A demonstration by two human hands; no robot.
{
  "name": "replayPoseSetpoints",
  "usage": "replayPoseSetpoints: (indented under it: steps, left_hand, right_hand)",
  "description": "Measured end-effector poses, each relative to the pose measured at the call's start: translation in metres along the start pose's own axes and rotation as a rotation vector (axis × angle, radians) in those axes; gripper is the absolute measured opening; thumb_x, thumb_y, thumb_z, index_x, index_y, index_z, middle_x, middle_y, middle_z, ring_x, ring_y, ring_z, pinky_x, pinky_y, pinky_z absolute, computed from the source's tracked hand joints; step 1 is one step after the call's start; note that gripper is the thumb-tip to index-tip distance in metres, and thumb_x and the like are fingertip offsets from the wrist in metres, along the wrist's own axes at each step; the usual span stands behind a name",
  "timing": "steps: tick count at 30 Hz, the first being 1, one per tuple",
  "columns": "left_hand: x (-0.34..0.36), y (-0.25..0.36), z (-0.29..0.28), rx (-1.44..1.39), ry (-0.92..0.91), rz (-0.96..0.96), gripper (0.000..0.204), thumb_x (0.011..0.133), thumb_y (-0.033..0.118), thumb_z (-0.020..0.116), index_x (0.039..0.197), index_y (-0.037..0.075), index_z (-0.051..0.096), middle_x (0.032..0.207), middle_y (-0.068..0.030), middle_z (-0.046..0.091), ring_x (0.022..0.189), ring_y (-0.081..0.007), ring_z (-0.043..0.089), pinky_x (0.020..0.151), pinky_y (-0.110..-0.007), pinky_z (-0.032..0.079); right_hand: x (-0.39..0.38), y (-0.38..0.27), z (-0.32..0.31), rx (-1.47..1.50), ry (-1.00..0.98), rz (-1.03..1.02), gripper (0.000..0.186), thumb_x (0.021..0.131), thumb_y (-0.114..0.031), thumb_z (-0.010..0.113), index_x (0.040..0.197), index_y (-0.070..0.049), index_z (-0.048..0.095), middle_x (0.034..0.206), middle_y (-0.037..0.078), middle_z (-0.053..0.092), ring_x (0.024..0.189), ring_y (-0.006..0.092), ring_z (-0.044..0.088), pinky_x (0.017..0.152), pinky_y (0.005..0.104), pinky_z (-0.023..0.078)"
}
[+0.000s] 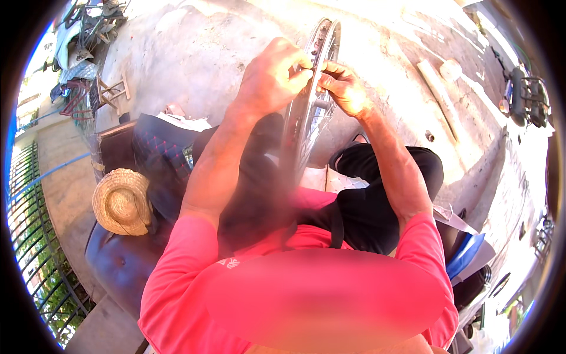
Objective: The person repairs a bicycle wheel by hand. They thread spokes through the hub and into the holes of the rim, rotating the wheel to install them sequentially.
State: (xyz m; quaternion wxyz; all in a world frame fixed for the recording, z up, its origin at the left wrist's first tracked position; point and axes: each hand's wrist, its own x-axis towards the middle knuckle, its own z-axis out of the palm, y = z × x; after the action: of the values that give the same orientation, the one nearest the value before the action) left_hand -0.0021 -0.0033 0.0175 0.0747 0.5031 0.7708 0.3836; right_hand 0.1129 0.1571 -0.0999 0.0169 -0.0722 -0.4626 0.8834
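Observation:
A spoked metal bicycle wheel (306,121) stands upright, edge-on, between my legs in the middle of the head view. My left hand (270,78) is closed at the upper left side of its rim, thumb and fingers pinched there. Across from it, my right hand (345,92) grips the rim from the right, fingertips close to the left hand's. Any small part between the fingertips is too small to make out. The lower wheel is hazy against my dark trousers.
A straw hat (121,201) rests on a dark padded seat (121,262) at left, near a railing (29,224). A small wooden stool (112,89) and piled items stand upper left. A long bar (439,97) lies right on concrete (177,59); a dark wheeled object (527,97) is farther right.

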Motion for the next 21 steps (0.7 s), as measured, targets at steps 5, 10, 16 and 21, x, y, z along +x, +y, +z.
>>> replayPoseSetpoints:
  steps: [5, 10, 16, 21]
  left_hand:
    - [-0.001, -0.006, 0.008, -0.067, 0.022, 0.001, 0.013, 0.084, -0.001, 0.072, 0.096, 0.003, 0.073, 0.099, -0.0078, 0.061, 0.087, -0.018, 0.063, 0.069, -0.03, 0.054]
    - [-0.005, -0.003, 0.013, -0.081, 0.079, -0.004, 0.012, 0.084, -0.001, 0.07, 0.096, 0.003, 0.073, 0.1, -0.0088, 0.06, 0.089, -0.0195, 0.063, 0.071, -0.031, 0.054]
    - [-0.003, -0.003, 0.005, -0.011, 0.058, 0.064, 0.013, 0.083, -0.001, 0.071, 0.095, 0.003, 0.072, 0.104, -0.0105, 0.062, 0.092, -0.0234, 0.063, 0.074, -0.034, 0.053]
    - [-0.005, -0.007, 0.009, -0.013, 0.06, 0.052, 0.014, 0.083, 0.0, 0.072, 0.097, 0.004, 0.072, 0.106, -0.0098, 0.062, 0.093, -0.0222, 0.063, 0.074, -0.033, 0.054]
  right_hand:
    - [0.001, -0.001, 0.0, 0.066, -0.028, 0.014, 0.028, 0.097, -0.01, 0.07, 0.125, -0.003, 0.068, 0.106, 0.002, 0.07, 0.089, 0.0118, 0.059, 0.083, 0.0279, 0.048]
    - [0.002, 0.0, -0.001, 0.022, -0.027, 0.006, 0.029, 0.097, -0.01, 0.07, 0.126, -0.004, 0.068, 0.11, 0.002, 0.07, 0.093, 0.012, 0.06, 0.084, 0.029, 0.048]
    - [0.001, -0.003, -0.004, 0.037, -0.011, 0.073, 0.03, 0.098, -0.013, 0.069, 0.126, -0.003, 0.067, 0.111, 0.003, 0.07, 0.094, 0.0113, 0.059, 0.083, 0.0283, 0.047]
    - [0.005, 0.002, -0.008, -0.02, -0.028, 0.033, 0.031, 0.098, -0.015, 0.07, 0.125, -0.002, 0.067, 0.109, 0.003, 0.07, 0.094, 0.0114, 0.059, 0.083, 0.0277, 0.047]
